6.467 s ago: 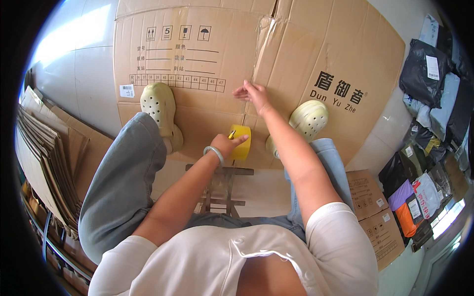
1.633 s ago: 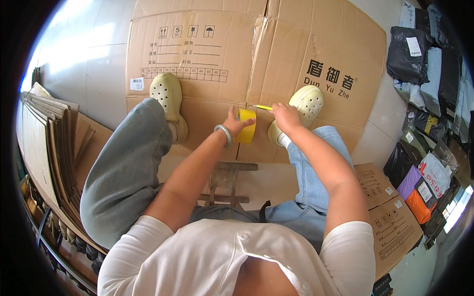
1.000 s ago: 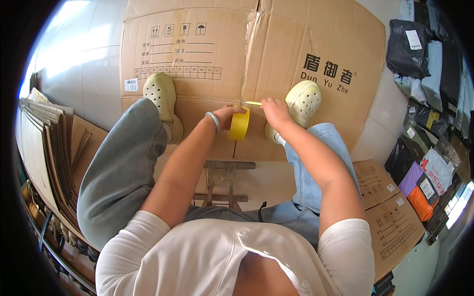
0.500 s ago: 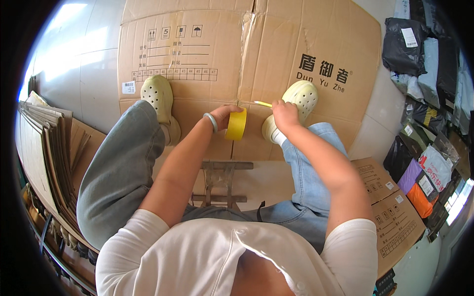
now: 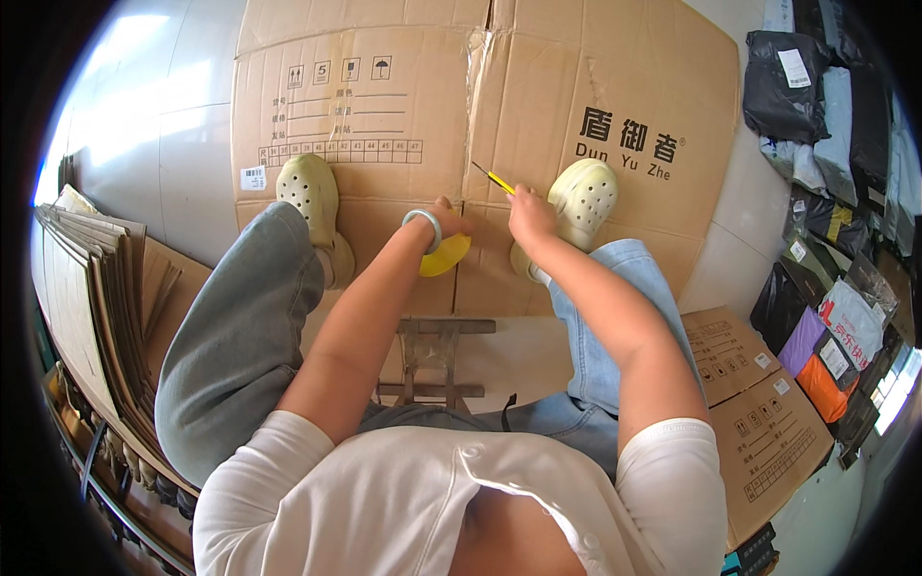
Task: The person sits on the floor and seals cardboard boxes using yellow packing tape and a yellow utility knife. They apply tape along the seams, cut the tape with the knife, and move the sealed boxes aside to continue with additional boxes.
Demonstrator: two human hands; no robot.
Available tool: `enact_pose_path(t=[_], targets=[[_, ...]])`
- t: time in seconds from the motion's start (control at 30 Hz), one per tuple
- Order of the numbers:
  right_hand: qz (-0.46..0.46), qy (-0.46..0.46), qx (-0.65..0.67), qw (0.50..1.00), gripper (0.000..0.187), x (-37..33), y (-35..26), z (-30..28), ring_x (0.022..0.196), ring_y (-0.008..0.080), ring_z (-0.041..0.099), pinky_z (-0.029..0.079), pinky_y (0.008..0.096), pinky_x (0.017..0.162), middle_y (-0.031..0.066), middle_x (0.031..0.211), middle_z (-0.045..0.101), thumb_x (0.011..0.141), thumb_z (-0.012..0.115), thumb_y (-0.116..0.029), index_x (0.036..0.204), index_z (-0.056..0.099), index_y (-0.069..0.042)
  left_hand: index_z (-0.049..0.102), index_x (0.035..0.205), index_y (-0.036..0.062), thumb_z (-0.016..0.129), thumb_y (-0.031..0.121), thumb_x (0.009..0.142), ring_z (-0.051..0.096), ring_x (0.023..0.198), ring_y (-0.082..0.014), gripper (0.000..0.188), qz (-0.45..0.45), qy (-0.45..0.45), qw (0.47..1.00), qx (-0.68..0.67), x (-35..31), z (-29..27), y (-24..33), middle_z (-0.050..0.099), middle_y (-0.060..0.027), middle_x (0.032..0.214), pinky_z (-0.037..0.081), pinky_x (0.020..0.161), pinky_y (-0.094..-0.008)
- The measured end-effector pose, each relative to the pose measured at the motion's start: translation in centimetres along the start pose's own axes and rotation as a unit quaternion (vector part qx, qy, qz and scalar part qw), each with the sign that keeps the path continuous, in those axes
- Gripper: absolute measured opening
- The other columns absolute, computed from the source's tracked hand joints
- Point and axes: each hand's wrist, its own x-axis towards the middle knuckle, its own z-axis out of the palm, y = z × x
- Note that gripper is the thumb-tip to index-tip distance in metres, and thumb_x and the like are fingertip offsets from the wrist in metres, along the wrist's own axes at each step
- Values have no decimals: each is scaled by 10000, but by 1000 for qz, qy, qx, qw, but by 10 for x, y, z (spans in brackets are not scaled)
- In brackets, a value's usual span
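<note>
A large flattened cardboard box [image 5: 538, 77] with black print lies on the floor under my feet. My left hand [image 5: 444, 219], a pale bangle at its wrist, is closed on a roll of yellow tape [image 5: 447, 256], which is tilted and partly hidden by the hand. Pinched in my right hand [image 5: 531, 217] is a slim yellow utility knife [image 5: 499, 183]; its thin dark tip points up and left, just above the cardboard near the centre seam. My pale yellow clogs [image 5: 309, 195] stand on the cardboard, one on either side of my hands.
A low wooden stool [image 5: 437, 360] shows between my legs. Flat cardboard sheets [image 5: 91, 288] lean in a stack at the left. Wrapped parcels [image 5: 788, 86] pile up along the right, with another printed carton [image 5: 759, 422] nearer me.
The tape roll has tipped over and shifted slightly left in my left hand. My right hand has moved a little left and up, and the knife's dark tip now shows.
</note>
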Motion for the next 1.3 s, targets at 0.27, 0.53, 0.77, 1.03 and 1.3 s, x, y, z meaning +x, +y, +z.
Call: enact_pose_path(t=[0.27,0.53,0.77,1.03,1.3], targets=[[27,-125,487,864,246,36,-30,48,772,212,635,505,353,709,117,842,646,962,451,-220,838,509,-16,399,1334,82,758,401,580,527,1151,-344,895,36,-125,971,200,6,11,-26,533,-205,1260,446,939,-419],[99,-84,671,730,271,37,-52,104,704,187,639,509,320,659,110,807,670,968,441,-240,824,537,-32,400,1343,126,765,439,591,565,1057,-314,893,49,-230,956,174,-14,22,-57,534,-166,1219,466,892,-435],[157,-46,431,887,249,-21,-30,149,659,188,618,484,352,622,77,707,635,928,492,-275,827,581,-66,415,1286,134,778,408,645,591,941,-241,786,100,-194,971,94,-47,3,-54,555,-129,1102,507,765,-358],[131,246,313,908,294,-41,-2,-81,748,369,623,481,444,665,179,788,647,823,612,-324,878,581,-36,338,1187,169,633,170,870,650,731,-244,433,227,-122,921,-291,-189,-23,-18,622,-162,934,548,617,-369],[-86,147,422,891,410,-217,-108,-269,696,140,578,458,301,659,64,734,623,870,592,-449,974,701,-68,337,1223,151,622,157,866,655,790,-244,457,462,-58,838,-284,-349,-7,-35,605,-157,961,554,604,-376]])
